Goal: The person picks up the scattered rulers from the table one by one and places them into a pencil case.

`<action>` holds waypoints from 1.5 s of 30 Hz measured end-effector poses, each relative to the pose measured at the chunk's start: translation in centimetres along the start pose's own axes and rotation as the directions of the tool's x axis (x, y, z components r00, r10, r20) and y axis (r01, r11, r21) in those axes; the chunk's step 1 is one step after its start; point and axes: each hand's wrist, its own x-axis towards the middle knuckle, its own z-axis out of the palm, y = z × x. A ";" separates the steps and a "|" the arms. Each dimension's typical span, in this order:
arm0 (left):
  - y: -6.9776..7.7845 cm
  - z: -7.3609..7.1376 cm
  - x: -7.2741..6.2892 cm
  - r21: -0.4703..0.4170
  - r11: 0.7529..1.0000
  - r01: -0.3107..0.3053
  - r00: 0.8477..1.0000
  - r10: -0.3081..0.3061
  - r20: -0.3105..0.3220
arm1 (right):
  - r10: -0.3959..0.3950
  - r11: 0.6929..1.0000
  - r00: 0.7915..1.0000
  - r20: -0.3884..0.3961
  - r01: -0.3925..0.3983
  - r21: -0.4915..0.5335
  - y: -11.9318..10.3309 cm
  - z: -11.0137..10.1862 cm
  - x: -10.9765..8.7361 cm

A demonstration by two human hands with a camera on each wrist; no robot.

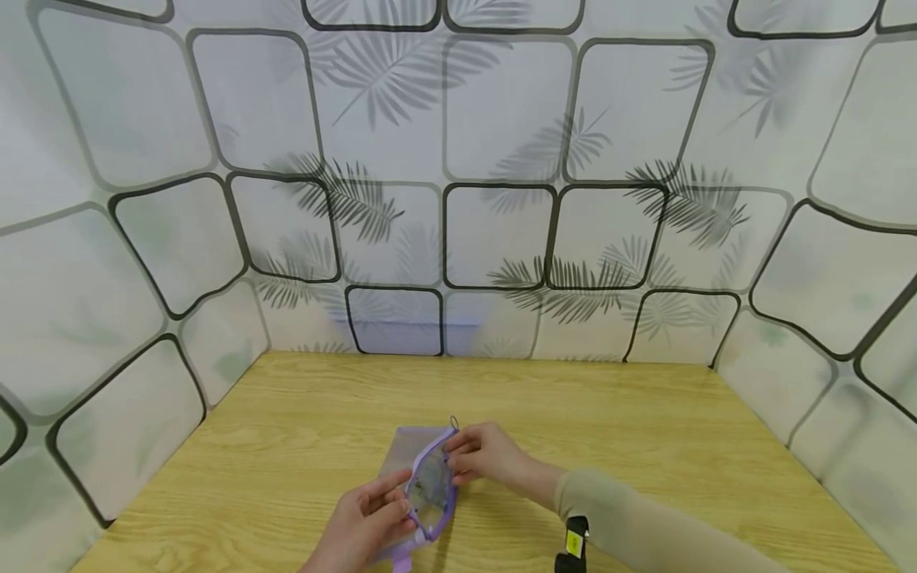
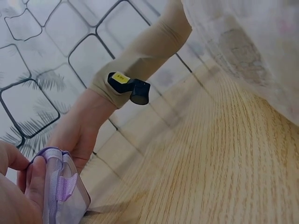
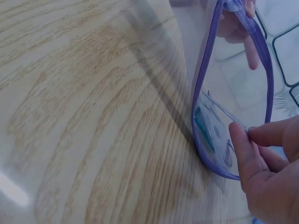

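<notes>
A translucent zip pouch with purple zipper edging stands on the table with its mouth spread wide. My left hand grips the near end of its rim; in the left wrist view a purple tab hangs beside the fingers. At the far side of the mouth is my right hand. In the right wrist view, the thumb and forefinger of this right hand pinch the end of a thin, pale-edged item inside the pouch; its kind is unclear. A teal object lies beside it.
The pouch rests on a light wood-grain table. Patterned curtains with leaf prints and dark outlined squares enclose the back and both sides. A small black device with a yellow label is strapped at the right sleeve.
</notes>
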 end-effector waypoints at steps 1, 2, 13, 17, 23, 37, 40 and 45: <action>0.0 0.0 0.0 -0.001 1.000 0.003 1.000 -0.003 -0.002 | 0.002 1.000 1.000 -0.003 -0.002 -0.001 0.0 0.1 0.0; 0.0 0.0 0.0 0.000 1.000 0.001 1.000 -0.001 -0.003 | 0.006 1.000 1.000 -0.007 -0.006 -0.001 0.0 0.2 0.0; 0.1 0.1 0.0 -0.005 1.000 0.003 1.000 -0.003 -0.013 | 0.023 1.000 1.000 -0.005 -0.023 0.009 -0.1 0.8 -0.1; 0.1 0.1 -0.1 -0.015 1.000 0.009 1.000 -0.009 -0.012 | 0.009 1.000 1.000 0.002 -0.009 -0.002 0.0 0.8 -0.2; 0.1 0.0 -0.1 -0.020 0.999 0.028 0.999 -0.028 -0.017 | -0.020 0.994 1.000 0.018 0.022 -0.108 -0.2 0.5 -0.8; 0.0 -0.1 -0.2 -0.001 1.000 0.015 1.000 -0.015 -0.017 | -0.030 0.993 0.997 0.066 0.037 -0.108 -0.3 0.0 -1.1; 0.1 -0.1 -0.2 -0.001 1.000 0.011 1.000 -0.011 -0.013 | -0.044 0.992 0.997 0.071 0.052 -0.112 -0.2 -0.1 -1.1; -0.1 -0.2 -0.1 -0.013 1.000 0.013 1.000 -0.013 0.016 | -0.070 0.983 0.995 0.070 0.081 -0.166 -0.3 -0.5 -1.6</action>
